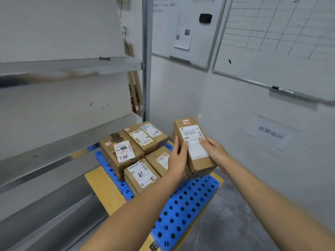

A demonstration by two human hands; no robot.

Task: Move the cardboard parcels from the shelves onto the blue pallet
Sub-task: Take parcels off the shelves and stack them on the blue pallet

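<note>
- Parcel (194, 145): a long, narrow brown cardboard box with a white shipping label on top and a small pink tag at the far end. We hold it tilted over the blue pallet (183, 211).
- Our left hand (178, 158): curled round its left side.
- Our right hand (215, 151): curled round its right side, thumb on the label.
- Other boxes (117, 153): on the pallet just left of it, possibly touching.

Blue pallet (190, 205), cardboard parcels (119, 151) on top
</note>
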